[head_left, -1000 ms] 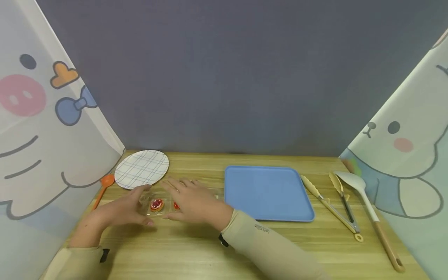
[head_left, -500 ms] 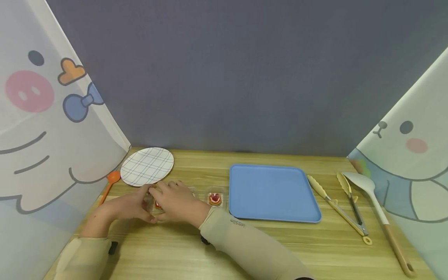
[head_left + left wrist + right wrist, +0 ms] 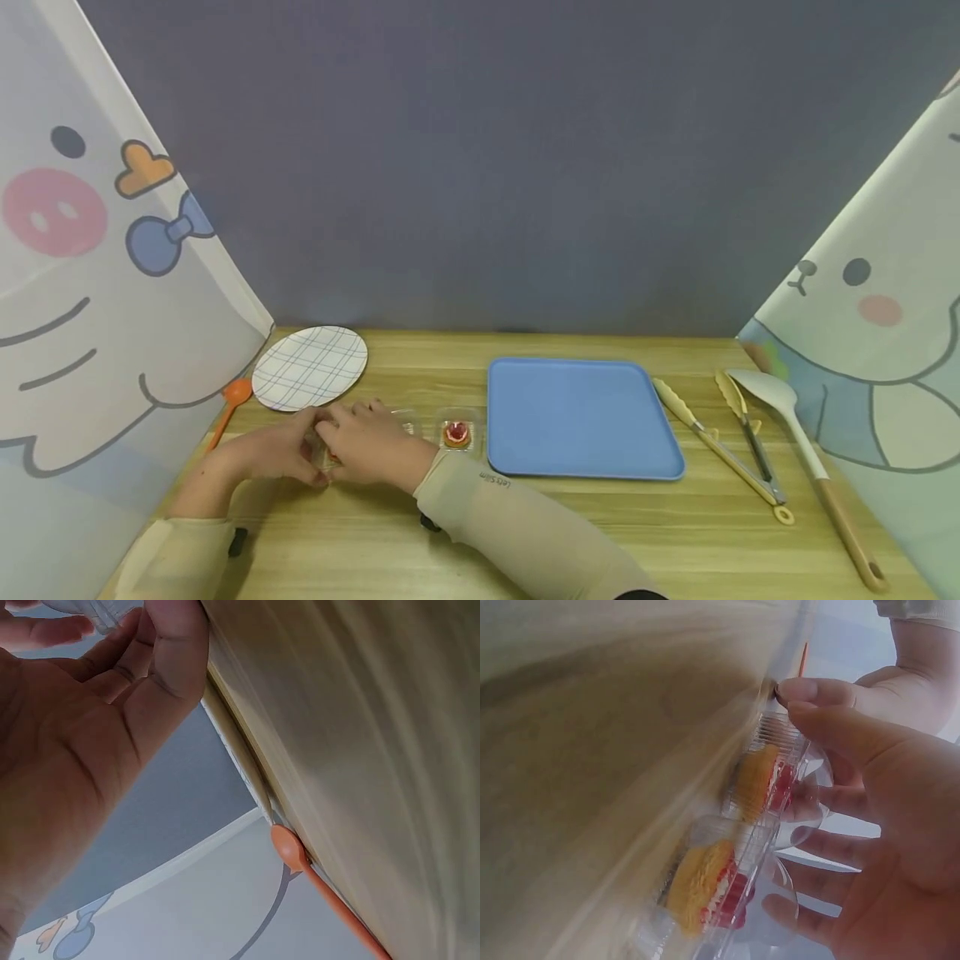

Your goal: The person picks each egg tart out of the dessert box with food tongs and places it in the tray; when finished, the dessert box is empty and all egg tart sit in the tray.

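Clear plastic boxes with small red-topped tarts stand in a row at the left of the table. My left hand (image 3: 277,447) curls round the left end of the leftmost box (image 3: 769,727), its thumb at the front. Over the same box, my right hand (image 3: 371,443) bends its fingers, thumb at the near edge and fingertips behind the domed lid. Through the plastic shows a tart (image 3: 754,784) in the right wrist view, with another tart (image 3: 709,889) beside it. A further tart (image 3: 457,434) sits right of my hands. Whether the boxes are joined is hidden.
Behind the hands lies a checked oval plate (image 3: 310,368), with an orange spoon (image 3: 228,408) left of it. Right of the boxes are a blue tray (image 3: 585,419), yellow-tipped tongs (image 3: 723,450) and a white turner with a wooden handle (image 3: 798,442). Printed cloth walls flank the table.
My right hand has moved left along the row to the leftmost box, uncovering the tart on the right. My left hand has closed in on that box's left end.
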Demonstrator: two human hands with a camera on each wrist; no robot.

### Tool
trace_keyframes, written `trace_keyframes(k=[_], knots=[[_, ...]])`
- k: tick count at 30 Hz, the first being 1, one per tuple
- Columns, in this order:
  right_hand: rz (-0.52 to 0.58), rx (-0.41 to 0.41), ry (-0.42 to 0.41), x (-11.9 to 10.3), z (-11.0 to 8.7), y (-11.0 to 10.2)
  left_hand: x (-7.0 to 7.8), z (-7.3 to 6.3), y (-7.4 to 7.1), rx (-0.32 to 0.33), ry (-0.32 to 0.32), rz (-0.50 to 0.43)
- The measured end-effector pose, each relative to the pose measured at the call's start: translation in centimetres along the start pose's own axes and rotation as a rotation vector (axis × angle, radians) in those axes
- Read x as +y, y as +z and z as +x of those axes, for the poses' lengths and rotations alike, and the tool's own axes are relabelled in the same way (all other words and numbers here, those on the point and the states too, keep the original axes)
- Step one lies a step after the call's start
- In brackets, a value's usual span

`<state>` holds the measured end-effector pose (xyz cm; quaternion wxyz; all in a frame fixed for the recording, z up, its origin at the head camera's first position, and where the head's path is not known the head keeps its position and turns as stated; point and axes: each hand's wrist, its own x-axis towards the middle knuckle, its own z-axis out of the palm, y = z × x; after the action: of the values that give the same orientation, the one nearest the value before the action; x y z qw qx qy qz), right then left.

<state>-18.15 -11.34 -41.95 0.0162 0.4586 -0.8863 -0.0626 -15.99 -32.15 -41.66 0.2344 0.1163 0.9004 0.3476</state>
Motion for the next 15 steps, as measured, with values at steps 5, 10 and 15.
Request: trace_keyframes(k=[5,10,15], knots=[[0.010,-0.008,-0.001,-0.04,0.09,0.11,-0.17,0.16,0.10,0.014,0.013,0.003],[0.039,0.005,-0.005,0.09,0.16,0.15,-0.17,0.25,0.17,0.023,0.015,0.019],[0.069,0.000,-0.008,0.26,0.34,0.17,-0.23,0.29,0.28,0.025,0.010,0.024]])
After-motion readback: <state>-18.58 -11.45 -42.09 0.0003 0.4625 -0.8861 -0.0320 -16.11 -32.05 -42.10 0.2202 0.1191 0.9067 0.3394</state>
